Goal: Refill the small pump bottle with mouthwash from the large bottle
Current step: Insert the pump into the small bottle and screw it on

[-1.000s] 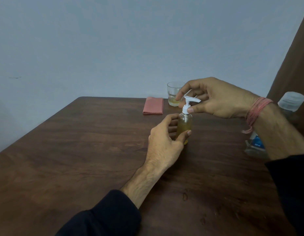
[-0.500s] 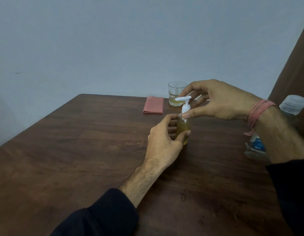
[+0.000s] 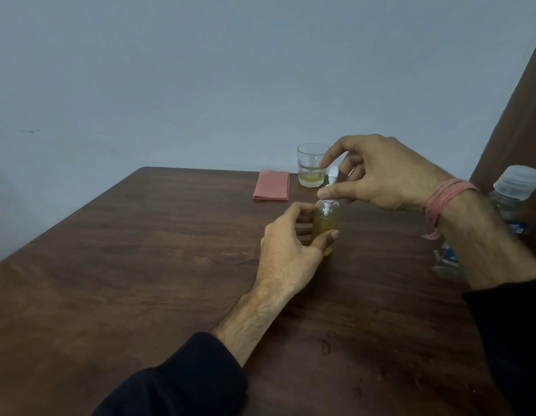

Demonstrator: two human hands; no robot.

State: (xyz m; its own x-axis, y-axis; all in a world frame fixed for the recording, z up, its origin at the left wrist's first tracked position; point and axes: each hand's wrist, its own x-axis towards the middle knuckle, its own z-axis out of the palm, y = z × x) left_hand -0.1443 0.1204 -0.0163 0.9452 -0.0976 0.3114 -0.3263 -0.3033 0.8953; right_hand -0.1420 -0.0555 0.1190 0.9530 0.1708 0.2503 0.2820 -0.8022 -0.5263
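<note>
The small pump bottle (image 3: 325, 228) stands upright on the table (image 3: 140, 265), already well filled with amber liquid, so the likeliest slip from here is a tip or a spill: if the white pump head (image 3: 332, 187) is twisted or pulled at a slant while the base is only lightly steadied, the bottle could rock and slop mouthwash onto the wood, and if the head is being seated it could cross-thread and leak later. Whether the head is going on or coming off cannot be told. The right forearm also lies just in front of the large bottle (image 3: 514, 193) at the table's right edge, and a careless sweep of that arm could knock it. The left hand (image 3: 287, 250) curls around the small bottle's body, thumb across its front, fingers behind. The right hand (image 3: 380, 175) pinches the pump head's collar between thumb and fingers, the forefinger raised and arched above the nozzle.
</note>
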